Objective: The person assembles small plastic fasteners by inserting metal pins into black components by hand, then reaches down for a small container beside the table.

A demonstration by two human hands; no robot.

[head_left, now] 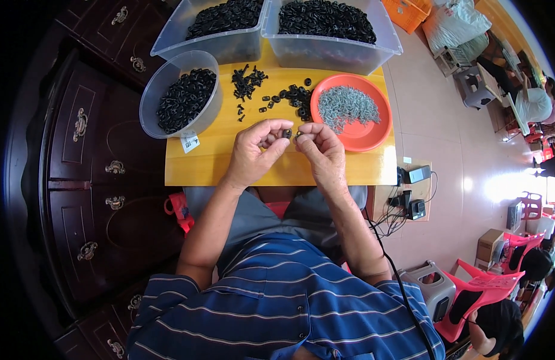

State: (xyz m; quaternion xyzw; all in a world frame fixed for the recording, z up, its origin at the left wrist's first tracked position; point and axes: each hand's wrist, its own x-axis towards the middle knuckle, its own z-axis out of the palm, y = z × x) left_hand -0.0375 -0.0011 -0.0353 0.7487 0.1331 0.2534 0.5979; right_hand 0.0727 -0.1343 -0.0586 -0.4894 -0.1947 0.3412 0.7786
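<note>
Over the front of the yellow table (199,171), my two hands meet with their fingertips close together. My left hand (256,150) pinches a small black plastic part (286,134) between thumb and fingers. In the pinch of my right hand (325,155) is a small dark piece (299,135), mostly covered by the fingers. Just beyond lies a loose pile of small black parts (300,99). Further left are black parts with stems (247,82), perhaps with screws in them. An orange-red plate (363,137) to the right holds many silvery screws (348,107).
A round clear tub (147,111) of black parts stands at left. Two clear bins (229,53) of black parts line the back. Dark cabinets (79,150) flank the left. Cabled devices (417,209) sit on a low surface at right. Several people and pink chairs (478,294) are further right.
</note>
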